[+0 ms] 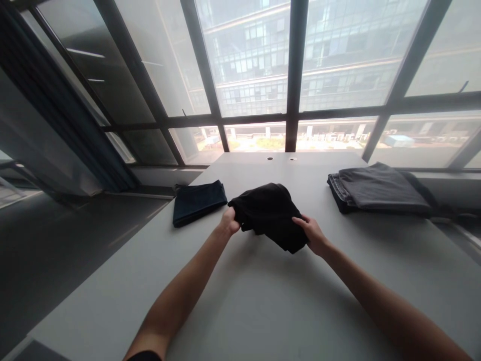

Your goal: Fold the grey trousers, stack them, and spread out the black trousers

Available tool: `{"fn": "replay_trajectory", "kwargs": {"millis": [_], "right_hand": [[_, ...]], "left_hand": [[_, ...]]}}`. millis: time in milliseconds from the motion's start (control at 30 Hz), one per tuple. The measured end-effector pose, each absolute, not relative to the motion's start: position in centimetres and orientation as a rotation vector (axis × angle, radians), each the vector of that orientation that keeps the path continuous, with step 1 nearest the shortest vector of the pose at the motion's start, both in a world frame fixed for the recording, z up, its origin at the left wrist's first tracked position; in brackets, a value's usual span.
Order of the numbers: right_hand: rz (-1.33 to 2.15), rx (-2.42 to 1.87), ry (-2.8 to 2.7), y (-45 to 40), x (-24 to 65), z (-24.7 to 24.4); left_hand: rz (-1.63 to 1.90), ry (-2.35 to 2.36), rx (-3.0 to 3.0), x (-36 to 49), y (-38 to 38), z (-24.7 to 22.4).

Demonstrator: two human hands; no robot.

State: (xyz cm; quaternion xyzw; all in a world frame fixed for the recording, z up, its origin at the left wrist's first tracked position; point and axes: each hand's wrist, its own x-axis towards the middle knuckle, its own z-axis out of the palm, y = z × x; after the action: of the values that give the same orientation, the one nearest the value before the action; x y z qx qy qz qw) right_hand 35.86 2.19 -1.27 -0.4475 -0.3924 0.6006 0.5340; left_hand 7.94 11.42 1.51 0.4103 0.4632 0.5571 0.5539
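Note:
A black cloth, perhaps a garment (268,210), is held up a little above the white table (244,301), bunched and partly folded. My left hand (230,221) grips its left edge, fingers closed round the fabric. On the right side my right hand (311,233) pinches the cloth, with fingers on top and the thumb side partly hidden. Left of the cloth, a folded dark blue garment (199,200) lies flat on the table. Further right rests a stack of folded clothes with a grey piece on top (379,188) and darker ones beneath.
Large windows with dark frames (295,75) stand beyond the far table edge. Two round holes (269,159) are near that edge. A dark curtain (71,110) hangs at the left, above a grey floor (75,240).

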Motion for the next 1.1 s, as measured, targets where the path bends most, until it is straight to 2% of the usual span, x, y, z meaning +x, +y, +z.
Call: {"fn": "replay_trajectory", "kwargs": {"millis": [200,367,467,600,900,1100], "right_hand": [[1.336,-1.241,-0.786,4.4,37.7,-3.5],[1.243,-1.281,-0.791,5.7,39.6,-4.9],[1.181,-1.237,-0.77,6.3,40.6,-5.4],[1.116,-1.143,-0.648,7.4,42.3,-5.9],[1.213,-0.948,-0.497,7.9,44.6,-6.0],[1.238,-0.912,-0.458,7.2,44.5,-6.1]], "left_hand": [[1.156,1.06,1.148,7.4,10.3,1.0],[0.731,0.909,1.958,6.9,9.6,0.3],[0.812,1.028,2.18,7.4,9.8,-1.5],[1.078,1.077,2.043,8.2,10.0,-3.2],[1.568,1.097,1.353,7.5,11.2,-2.7],[1.59,1.034,0.973,5.3,12.4,-2.9]]}}
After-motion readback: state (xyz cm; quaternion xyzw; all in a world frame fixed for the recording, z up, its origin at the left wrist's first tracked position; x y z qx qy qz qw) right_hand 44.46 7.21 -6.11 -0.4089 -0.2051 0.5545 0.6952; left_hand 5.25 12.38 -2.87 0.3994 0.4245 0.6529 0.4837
